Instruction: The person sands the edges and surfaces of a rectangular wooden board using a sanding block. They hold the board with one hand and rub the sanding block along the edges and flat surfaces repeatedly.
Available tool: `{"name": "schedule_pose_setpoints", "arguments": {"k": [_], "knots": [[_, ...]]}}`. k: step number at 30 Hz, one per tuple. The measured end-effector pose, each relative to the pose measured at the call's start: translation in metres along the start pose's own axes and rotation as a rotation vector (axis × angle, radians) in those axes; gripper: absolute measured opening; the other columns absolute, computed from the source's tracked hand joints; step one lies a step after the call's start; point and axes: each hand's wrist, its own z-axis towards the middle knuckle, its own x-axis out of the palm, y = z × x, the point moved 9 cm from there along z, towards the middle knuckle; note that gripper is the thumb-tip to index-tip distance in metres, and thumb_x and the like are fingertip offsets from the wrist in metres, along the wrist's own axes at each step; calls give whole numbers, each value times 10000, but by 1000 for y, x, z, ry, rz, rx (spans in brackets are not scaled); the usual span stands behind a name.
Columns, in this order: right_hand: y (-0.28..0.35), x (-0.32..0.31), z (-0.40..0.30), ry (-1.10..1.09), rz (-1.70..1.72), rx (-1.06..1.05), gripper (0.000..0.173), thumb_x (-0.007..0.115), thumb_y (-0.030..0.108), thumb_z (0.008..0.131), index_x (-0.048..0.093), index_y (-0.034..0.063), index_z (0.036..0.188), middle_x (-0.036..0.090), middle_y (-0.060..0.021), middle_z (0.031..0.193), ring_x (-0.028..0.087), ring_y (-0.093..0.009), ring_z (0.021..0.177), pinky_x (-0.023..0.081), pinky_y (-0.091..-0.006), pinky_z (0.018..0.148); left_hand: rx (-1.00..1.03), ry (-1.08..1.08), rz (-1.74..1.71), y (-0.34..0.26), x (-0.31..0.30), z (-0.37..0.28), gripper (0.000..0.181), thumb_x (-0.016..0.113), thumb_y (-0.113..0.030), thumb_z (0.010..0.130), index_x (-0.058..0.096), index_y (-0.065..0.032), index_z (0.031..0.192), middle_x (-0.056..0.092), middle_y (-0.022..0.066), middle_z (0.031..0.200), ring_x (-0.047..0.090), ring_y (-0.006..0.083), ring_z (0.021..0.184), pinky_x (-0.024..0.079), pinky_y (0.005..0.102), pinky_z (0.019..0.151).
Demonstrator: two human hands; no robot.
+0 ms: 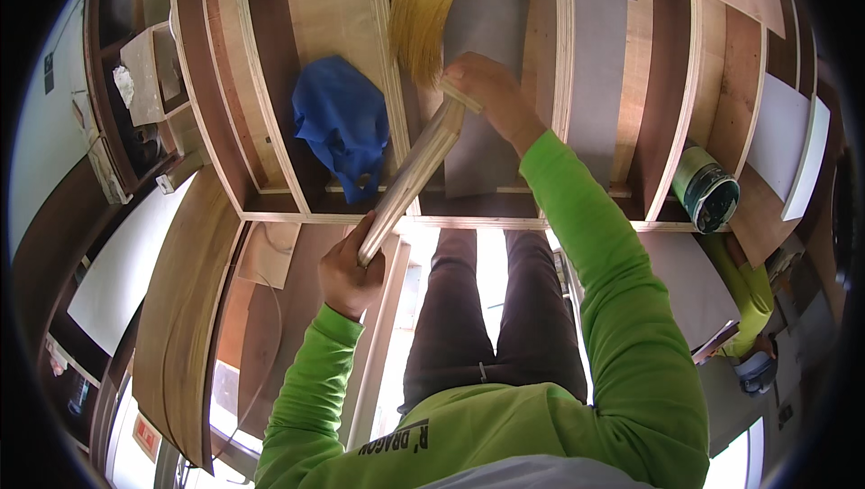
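Observation:
My left hand [351, 279] grips the near end of a narrow plywood piece [415, 174], its layered edge facing up. The piece slants away to the right, over the open compartments of a plywood cabinet frame [473, 222]. At its far end, my right hand [490, 93] is closed around a small flat wooden block [461, 97], which appears to touch that end. The fingers' undersides are hidden. Just beyond the right hand hang the bristles of a straw broom [426, 22]. A crumpled blue cloth [343, 120] lies in the compartment to the left of the plywood piece.
A paint-stained can [706, 191] rests by the frame's right end. Grey sheets [595, 70] lie inside the compartments. A curved wood-grain panel [179, 313] stands at left, with a thin cable [277, 327] beside it. Another person's sleeve [750, 300] shows at far right.

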Motion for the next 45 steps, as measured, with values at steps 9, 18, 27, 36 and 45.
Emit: {"name": "schedule_pose_setpoints", "arguments": {"k": [9, 18, 27, 36, 45], "knots": [[-8, -7, 7, -23, 111, 34, 175, 660, 156, 894, 720, 4, 954, 681, -85, 990, 621, -183, 930, 477, -324, 861, -26, 4, -38, -3, -1, 1, 512, 646, -36, 765, 695, -31, 1274, 736, 198, 894, 712, 334, 702, 583, 399, 645], [12, 8, 5, 46, -68, -41, 449, 607, 432, 986, 679, -11, 998, 636, -112, 1059, 595, -230, 1040, 444, -344, 945, -23, 18, -30, -3, 1, -3, 534, 638, -23, 763, 681, -31, 1295, 740, 205, 957, 716, 340, 718, 586, 406, 659], [23, 12, -3, 72, -148, -149, 385, 604, 374, 987, 677, -4, 994, 638, -118, 1077, 591, -229, 1037, 445, -340, 943, -8, -17, -71, -2, 0, -3, 519, 639, -4, 769, 679, -13, 1286, 710, 199, 827, 685, 305, 646, 550, 386, 598], [58, 31, -14, 194, -148, -255, 365, 603, 334, 967, 689, -18, 1011, 645, -125, 1064, 600, -234, 1021, 453, -347, 938, -36, -31, -47, -1, 1, -4, 532, 640, -9, 756, 684, -27, 1286, 725, 193, 858, 702, 327, 673, 572, 402, 624], [79, 44, -13, 162, -10, -278, 214, 663, 202, 909, 709, 1, 968, 683, -79, 945, 633, -177, 882, 495, -327, 809, -22, -31, -30, -1, 1, -1, 508, 646, -7, 775, 681, -12, 1282, 742, 219, 991, 726, 340, 740, 594, 395, 670]]}}
